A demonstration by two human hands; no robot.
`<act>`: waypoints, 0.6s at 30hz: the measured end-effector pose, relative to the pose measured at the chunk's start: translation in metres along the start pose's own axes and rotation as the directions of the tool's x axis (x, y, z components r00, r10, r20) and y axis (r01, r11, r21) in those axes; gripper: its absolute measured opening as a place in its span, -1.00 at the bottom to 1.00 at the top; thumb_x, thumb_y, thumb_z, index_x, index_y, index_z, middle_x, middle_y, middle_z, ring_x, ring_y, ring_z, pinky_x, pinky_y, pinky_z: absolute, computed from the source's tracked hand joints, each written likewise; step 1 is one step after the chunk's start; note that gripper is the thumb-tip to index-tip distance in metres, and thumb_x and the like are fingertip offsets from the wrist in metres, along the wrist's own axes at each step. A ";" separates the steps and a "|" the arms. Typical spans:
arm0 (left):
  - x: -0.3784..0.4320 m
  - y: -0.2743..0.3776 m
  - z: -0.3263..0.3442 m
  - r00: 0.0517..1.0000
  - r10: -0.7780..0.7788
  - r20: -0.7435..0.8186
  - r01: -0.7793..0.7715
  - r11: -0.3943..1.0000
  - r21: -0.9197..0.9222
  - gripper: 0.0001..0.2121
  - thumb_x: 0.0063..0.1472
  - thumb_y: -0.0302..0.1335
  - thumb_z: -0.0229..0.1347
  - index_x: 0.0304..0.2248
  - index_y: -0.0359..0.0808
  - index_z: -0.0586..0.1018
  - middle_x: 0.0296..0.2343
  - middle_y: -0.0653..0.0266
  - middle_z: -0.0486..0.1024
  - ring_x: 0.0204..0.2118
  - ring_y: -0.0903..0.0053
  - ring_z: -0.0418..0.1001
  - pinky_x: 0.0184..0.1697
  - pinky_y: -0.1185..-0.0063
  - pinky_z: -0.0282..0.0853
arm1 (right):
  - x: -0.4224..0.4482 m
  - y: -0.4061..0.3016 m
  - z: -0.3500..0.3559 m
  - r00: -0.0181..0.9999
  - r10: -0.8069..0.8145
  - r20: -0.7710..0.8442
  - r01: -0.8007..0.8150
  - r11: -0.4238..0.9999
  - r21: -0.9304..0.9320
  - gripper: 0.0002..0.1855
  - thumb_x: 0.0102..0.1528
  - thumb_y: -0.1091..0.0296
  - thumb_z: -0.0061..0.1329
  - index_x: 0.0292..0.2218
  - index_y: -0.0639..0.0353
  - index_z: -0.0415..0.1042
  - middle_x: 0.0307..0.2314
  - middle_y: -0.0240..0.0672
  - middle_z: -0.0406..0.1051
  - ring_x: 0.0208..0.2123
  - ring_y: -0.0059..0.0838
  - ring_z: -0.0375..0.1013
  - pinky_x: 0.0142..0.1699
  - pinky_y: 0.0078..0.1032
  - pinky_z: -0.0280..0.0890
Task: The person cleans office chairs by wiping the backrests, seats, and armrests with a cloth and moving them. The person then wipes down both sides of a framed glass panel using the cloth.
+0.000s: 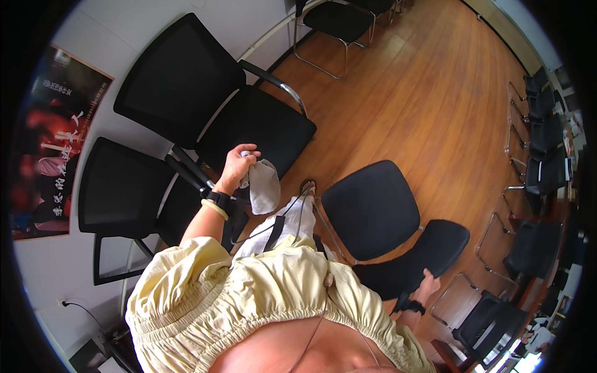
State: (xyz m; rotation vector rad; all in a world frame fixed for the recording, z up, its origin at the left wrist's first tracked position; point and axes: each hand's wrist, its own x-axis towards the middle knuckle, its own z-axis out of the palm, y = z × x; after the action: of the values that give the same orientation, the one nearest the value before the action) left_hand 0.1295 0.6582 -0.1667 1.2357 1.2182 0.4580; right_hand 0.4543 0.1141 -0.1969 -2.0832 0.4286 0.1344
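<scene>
My left hand [239,167] is closed around a crumpled light grey cloth [264,189], part of which hangs down from the fingers. It is over the front of a black armchair seat [254,123], whose black backrest [182,79] stands along the wall. On the other side of my body, my right hand [428,284] grips the edge of a black chair backrest [419,259]. That chair's padded black seat [371,210] faces up beside my leg. The fingers behind the backrest are partly hidden.
Another black chair [126,186] stands at the left, below a wall poster [58,144] bearing writing. A metal-framed chair [339,21] is farther along the wall. Several black chairs [545,135] line a cluttered table at the right. A cable [261,231] hangs before my legs.
</scene>
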 end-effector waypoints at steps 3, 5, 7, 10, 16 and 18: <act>0.031 0.013 0.018 1.000 -0.002 -0.010 0.001 0.999 -0.047 -0.58 -0.11 -0.68 -0.01 -0.14 -0.47 0.44 -0.35 0.21 0.51 -0.40 0.59 0.44 -0.30 0.66 0.38 | 0.052 -0.079 0.058 0.978 -0.174 0.112 0.191 0.966 -0.175 -0.68 -0.19 0.58 -0.03 -0.30 0.42 0.49 -0.43 -0.26 0.49 -0.41 -0.40 0.44 -0.23 -0.50 0.32; 0.056 0.011 0.027 1.000 0.001 -0.025 -0.003 0.997 -0.081 -0.59 -0.11 -0.67 0.00 -0.16 -0.47 0.44 -0.36 0.21 0.51 -0.39 0.58 0.44 -0.28 0.65 0.39 | 0.083 -0.128 0.106 0.944 -0.250 0.217 0.268 0.962 -0.058 -0.70 -0.19 0.58 -0.03 -0.31 0.41 0.49 -0.45 -0.28 0.49 -0.43 -0.45 0.45 -0.25 -0.53 0.32; 0.080 0.021 0.044 0.998 -0.035 -0.046 0.030 0.994 -0.104 -0.60 -0.10 -0.66 0.00 -0.16 -0.47 0.44 -0.35 0.21 0.51 -0.36 0.56 0.44 -0.25 0.63 0.39 | 0.106 -0.172 0.153 0.884 -0.335 0.327 0.401 0.902 -0.161 -0.69 -0.20 0.53 -0.01 -0.31 0.37 0.50 -0.46 -0.25 0.52 -0.43 -0.41 0.48 -0.24 -0.52 0.33; 0.106 0.042 0.068 0.998 -0.016 -0.065 0.008 0.993 -0.120 -0.59 -0.11 -0.66 0.00 -0.15 -0.46 0.44 -0.35 0.21 0.51 -0.35 0.55 0.44 -0.25 0.63 0.39 | 0.117 -0.230 0.226 0.763 -0.438 0.475 0.595 0.764 -0.250 -0.72 -0.19 0.47 0.00 -0.36 0.35 0.50 -0.52 -0.22 0.51 -0.45 -0.44 0.48 -0.29 -0.52 0.32; 0.111 0.084 0.106 0.992 0.060 -0.108 -0.068 0.995 -0.071 -0.58 -0.14 -0.66 -0.02 -0.17 -0.42 0.46 -0.31 0.22 0.51 -0.35 0.58 0.42 -0.25 0.65 0.37 | 0.117 -0.316 0.352 0.467 -0.477 0.744 0.791 0.602 -0.110 -0.76 -0.21 0.45 -0.01 -0.41 0.31 0.49 -0.60 -0.18 0.48 -0.48 -0.35 0.50 -0.35 -0.45 0.34; 0.103 0.086 0.112 0.982 0.064 -0.176 -0.080 0.993 -0.085 -0.58 -0.14 -0.66 -0.02 -0.17 -0.41 0.46 -0.30 0.22 0.51 -0.34 0.57 0.43 -0.23 0.64 0.37 | 0.110 -0.334 0.381 0.307 -0.497 0.811 0.849 0.528 0.002 -0.75 -0.22 0.45 -0.01 -0.40 0.28 0.49 -0.59 -0.14 0.48 -0.48 -0.30 0.50 -0.35 -0.42 0.34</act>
State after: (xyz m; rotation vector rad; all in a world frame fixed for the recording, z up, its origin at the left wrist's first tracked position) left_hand 0.2924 0.7201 -0.1524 1.1833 1.2868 0.6798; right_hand 0.7040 0.5667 -0.1564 -2.2131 -1.1747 0.5717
